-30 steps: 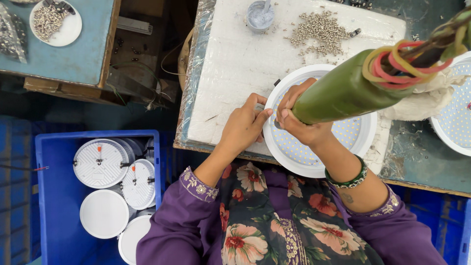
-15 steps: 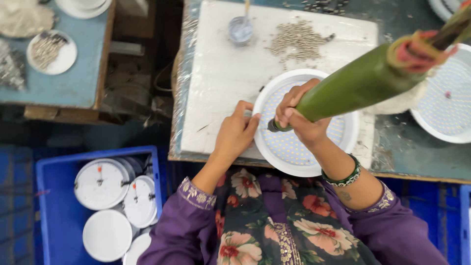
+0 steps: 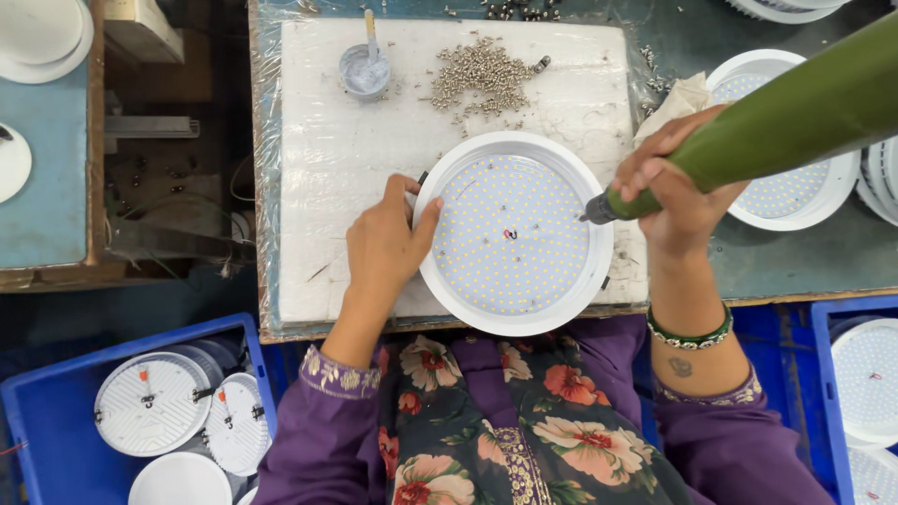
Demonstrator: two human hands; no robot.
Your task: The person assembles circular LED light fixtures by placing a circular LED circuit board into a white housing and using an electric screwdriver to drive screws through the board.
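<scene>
A round white lamp panel (image 3: 513,234) dotted with small yellow chips lies face up on the white pad (image 3: 327,150) in front of me. My left hand (image 3: 385,245) rests against its left rim, fingers on the edge. My right hand (image 3: 675,192) grips a long green power screwdriver (image 3: 786,122), whose dark tip hangs just off the panel's right rim. A pile of small metal screws (image 3: 482,75) sits on the pad behind the panel.
A small grey pot with a stick (image 3: 365,70) stands at the pad's back. Another lamp panel (image 3: 795,201) lies to the right under the tool. Blue crates hold white lamp housings at lower left (image 3: 154,402) and lower right (image 3: 865,379).
My right hand has drawn the screwdriver off the panel's middle to its right rim. My left hand has slid down along the left edge.
</scene>
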